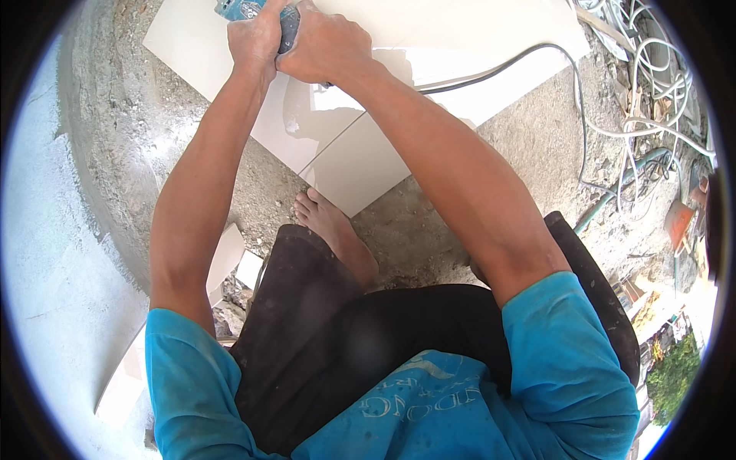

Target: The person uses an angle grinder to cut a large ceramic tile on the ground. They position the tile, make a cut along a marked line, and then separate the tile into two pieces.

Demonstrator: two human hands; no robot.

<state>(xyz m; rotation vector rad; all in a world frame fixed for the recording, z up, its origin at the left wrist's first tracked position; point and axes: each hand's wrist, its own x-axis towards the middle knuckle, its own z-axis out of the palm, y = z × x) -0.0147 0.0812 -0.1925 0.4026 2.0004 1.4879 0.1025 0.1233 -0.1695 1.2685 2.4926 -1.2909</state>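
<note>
At the far edge of the view, both my hands are closed around a blue corded power tool (244, 9) with a dark grip. My left hand (255, 40) wraps its left side, and my right hand (328, 47) is on the right, almost touching the left. The tool's working end is out of sight, so its exact kind does not show. Beneath the hands lie large cream tiles (360, 165), glossy, with an irregular darker patch on them. A dark cord (529, 52) curves away to the right over the tiles.
My bare foot (337, 239) stands at the tiles' near corner on rough ground (414, 230). Tangled white cables (652, 84) and debris lie at the right. A pale blue wall (46, 253) curves along the left, with broken tile pieces (227, 257) near my left knee.
</note>
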